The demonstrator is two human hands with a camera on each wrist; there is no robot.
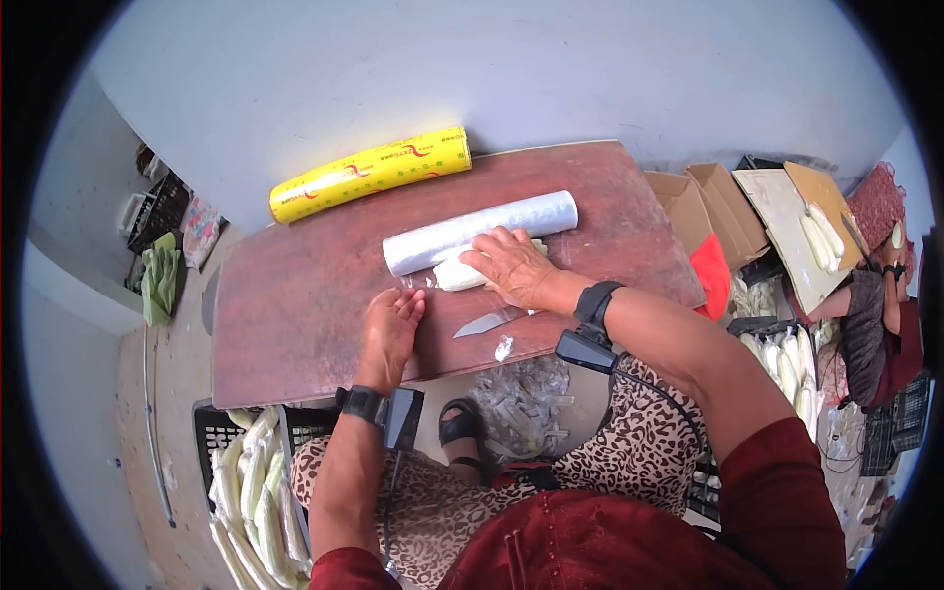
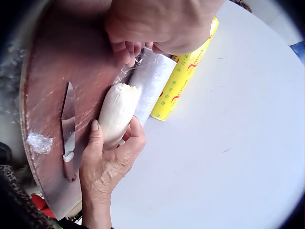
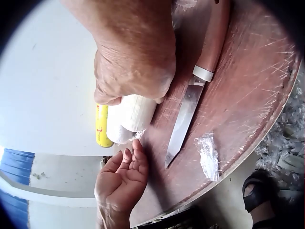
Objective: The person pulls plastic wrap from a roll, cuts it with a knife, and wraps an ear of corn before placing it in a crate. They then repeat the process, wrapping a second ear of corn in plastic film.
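Observation:
A pale, stubby, husk-like vegetable (image 2: pixel 118 107) with a ragged tip lies beside a clear roll of cling film (image 1: pixel 482 234) on the reddish tabletop. My right hand (image 1: pixel 513 267) grips it, the thumb along one side and the fingers round the other in the left wrist view. Near its tip, my left hand (image 3: pixel 123 183) is palm up with loosely bent fingers. Its fingertips are right at a crumpled edge of clear film (image 3: pixel 136 135). A knife (image 3: pixel 183 119) with a brown handle lies on the table, closer to the body.
A yellow printed roll (image 1: pixel 374 175) lies along the table's back edge by the wall. A scrap of film (image 3: pixel 208 157) sits near the front edge. Pale long vegetables (image 1: pixel 254 492) fill a crate at lower left. Cardboard boxes (image 1: pixel 723 211) and another person's arm (image 1: pixel 892 285) are at right.

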